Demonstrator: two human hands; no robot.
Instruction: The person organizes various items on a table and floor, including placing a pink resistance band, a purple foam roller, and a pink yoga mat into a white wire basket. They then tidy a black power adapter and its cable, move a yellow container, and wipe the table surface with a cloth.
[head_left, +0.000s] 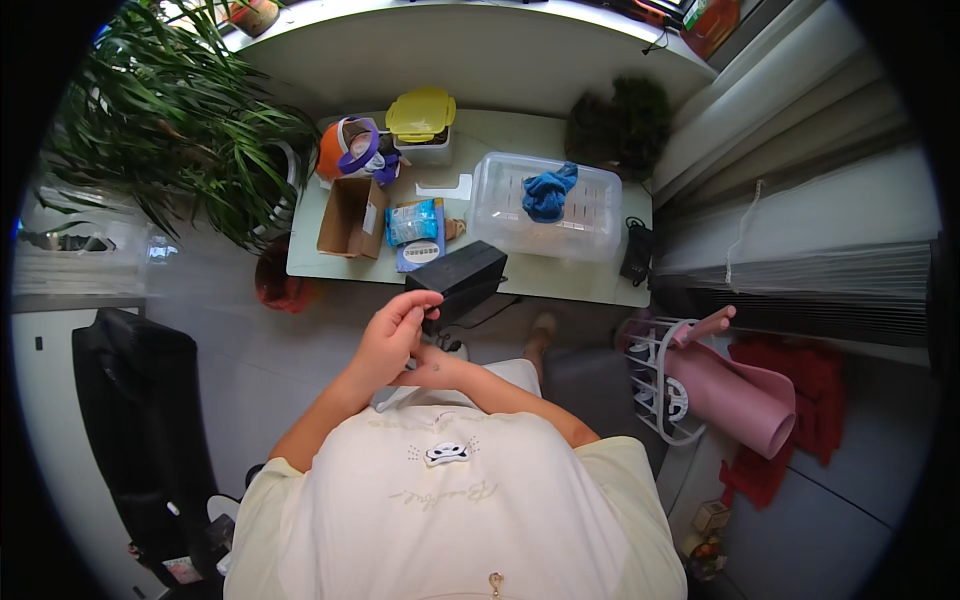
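A black box-shaped device with a dark cable is raised before me at the table's front edge. My left hand has its thumb and fingers closed on the device's near left corner. Just below it lies my right hand, partly hidden behind the left one; its fingers cannot be made out. Beyond the device, a blue packet rests on a blue booklet, beside an open cardboard box. A blue cloth lies on a clear plastic bin.
On the table also stand a food container with a yellow lid and a black power adapter. A leafy plant leans in at the left. At the right, a white rack holds a rolled pink mat.
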